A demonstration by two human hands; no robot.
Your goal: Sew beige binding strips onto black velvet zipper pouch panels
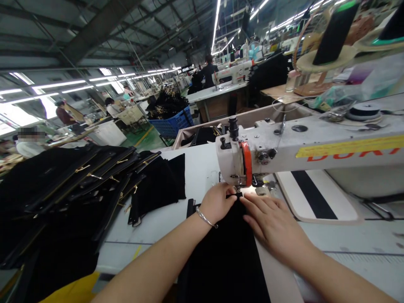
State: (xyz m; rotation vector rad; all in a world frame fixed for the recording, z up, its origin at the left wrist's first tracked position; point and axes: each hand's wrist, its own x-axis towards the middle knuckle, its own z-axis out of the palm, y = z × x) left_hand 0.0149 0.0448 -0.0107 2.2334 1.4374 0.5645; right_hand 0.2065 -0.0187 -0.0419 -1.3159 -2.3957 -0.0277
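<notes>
A black fabric piece (227, 261) lies under the needle area of a white sewing machine (229, 160) and hangs toward me. My left hand (217, 202), with a silver bracelet at the wrist, pinches the fabric's far edge between thumb and fingers, close to the presser foot. On the other side, my right hand (271, 214) rests with fingers stretched forward, its fingertips touching the fabric edge. A pale strip (274, 269) runs below the right hand along the fabric's right side. The needle itself is mostly hidden by my hands.
Black zippered pieces (82, 181) are heaped at the left of the white table (202, 168). A pale panel with a black stripe (315, 198) lies under the machine arm. Beyond are a blue crate (172, 124), a thread cone (336, 35) and other people at work.
</notes>
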